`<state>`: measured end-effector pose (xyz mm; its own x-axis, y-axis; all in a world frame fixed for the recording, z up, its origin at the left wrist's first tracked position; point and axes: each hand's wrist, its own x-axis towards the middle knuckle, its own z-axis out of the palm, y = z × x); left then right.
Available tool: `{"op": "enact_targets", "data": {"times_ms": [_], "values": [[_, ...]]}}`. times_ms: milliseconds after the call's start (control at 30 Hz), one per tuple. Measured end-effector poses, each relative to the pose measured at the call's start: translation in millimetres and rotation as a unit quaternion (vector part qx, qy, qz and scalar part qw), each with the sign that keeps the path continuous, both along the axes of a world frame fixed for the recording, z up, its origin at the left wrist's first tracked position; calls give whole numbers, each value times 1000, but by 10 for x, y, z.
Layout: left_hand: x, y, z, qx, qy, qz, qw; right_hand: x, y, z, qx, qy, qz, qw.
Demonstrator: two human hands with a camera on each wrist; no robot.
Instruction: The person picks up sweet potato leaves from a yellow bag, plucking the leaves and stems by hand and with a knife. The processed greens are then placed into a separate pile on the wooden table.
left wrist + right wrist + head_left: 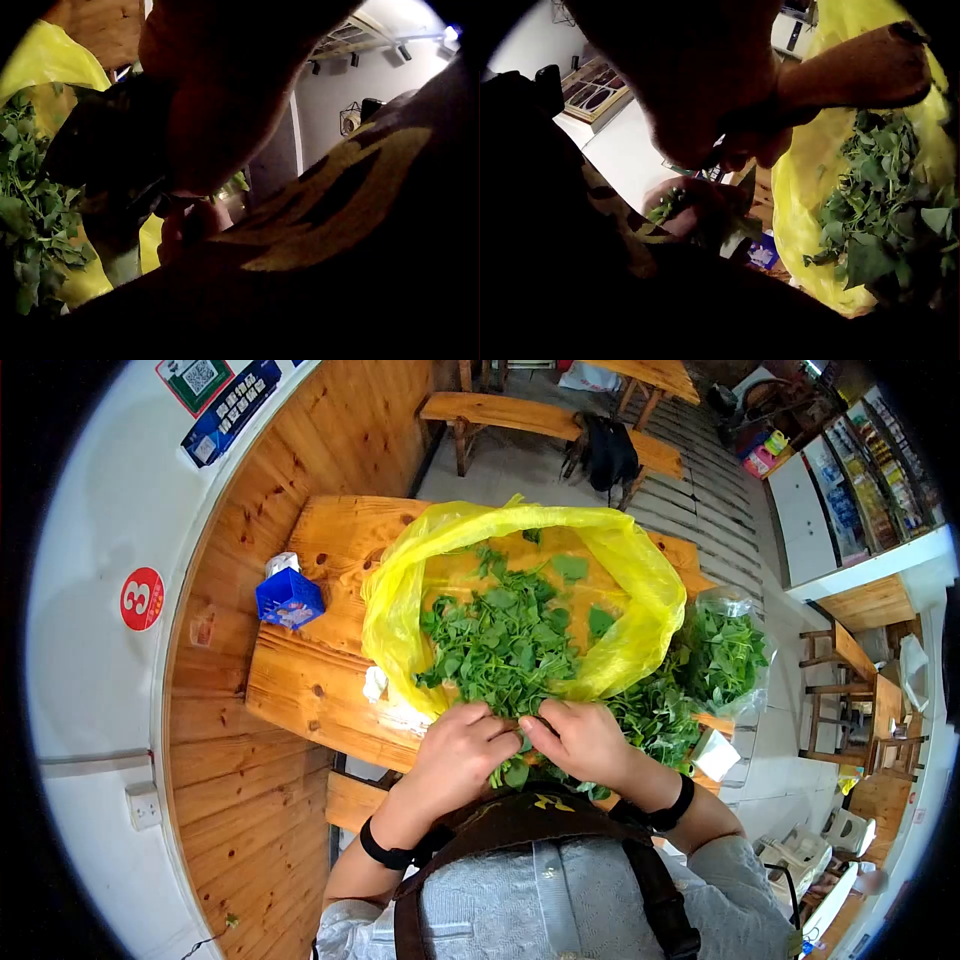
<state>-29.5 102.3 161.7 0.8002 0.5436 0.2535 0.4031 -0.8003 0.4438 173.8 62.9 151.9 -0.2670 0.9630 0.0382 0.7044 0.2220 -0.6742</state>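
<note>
In the head view my left hand and right hand meet at the near edge of a yellow plastic bag. Between them are leafy green stems, with leaves hanging below the fingers. The left hand grips a small bunch; its cut stem ends stick out in the right wrist view. Thumb and fingers of the right hand pinch the greens beside it. Inside the wide-mouthed bag lies a loose heap of picked leaves. Both hands are dark in the wrist views, which hides part of the grip.
More greens lie right of the bag, next to a clear bag of greens. A white box sits at the right edge of the wooden table. To the left are a blue tissue box and a crumpled tissue, near the wall.
</note>
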Motion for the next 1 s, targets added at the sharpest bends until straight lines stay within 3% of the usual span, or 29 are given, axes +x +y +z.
{"op": "enact_targets", "data": {"times_ms": [67, 100, 167, 300, 333, 400, 467, 500, 533, 600, 733, 767, 867, 967, 1000], "values": [[-10, 5, -17, 1, -14, 1, 1000, 34, 9, -134, -67, 70, 10, 995], [-16, 8, -20, 0, -25, -1, 1000, 38, 18, -101, -205, 145, -2, 968], [-26, 6, -22, -4, -41, -7, 999, 46, 41, 7, -462, 282, -28, 841], [-86, 12, -104, 3, -28, 13, 1000, 211, 89, -5, -565, 393, 62, 723], [-122, 24, -151, 9, -16, 29, 999, 277, 96, -73, -584, 440, 92, 677], [-270, 72, -212, -37, -38, 88, 995, 334, 183, 23, -508, 245, 108, 819], [-450, 97, -305, -82, -84, 140, 983, 458, 345, -60, -365, 46, 139, 920], [-535, 82, -340, -106, -100, 175, 974, 602, 447, -292, -266, -82, 173, 945], [-609, 62, -367, -130, -116, 208, 962, 693, 590, -505, -260, -116, 145, 947], [-670, 17, -374, -203, -155, 275, 927, 731, 962, -649, -215, -75, 61, 972], [-649, -33, -209, -252, -201, 328, 888, 734, 1825, -1315, -139, -165, -93, 972], [-666, -53, -195, -240, -191, 323, 895, 694, 1925, -1467, -113, -188, -125, 968], [-745, -111, -142, -225, -167, 326, 903, 488, 1998, -1662, -230, -169, -88, 954], [-885, -216, -252, -232, -200, 372, 876, 205, 1841, -1447, -268, -223, 30, 937], [-941, -260, -371, -271, -222, 400, 847, 158, 1807, -1406, -320, -195, 32, 927]]}}
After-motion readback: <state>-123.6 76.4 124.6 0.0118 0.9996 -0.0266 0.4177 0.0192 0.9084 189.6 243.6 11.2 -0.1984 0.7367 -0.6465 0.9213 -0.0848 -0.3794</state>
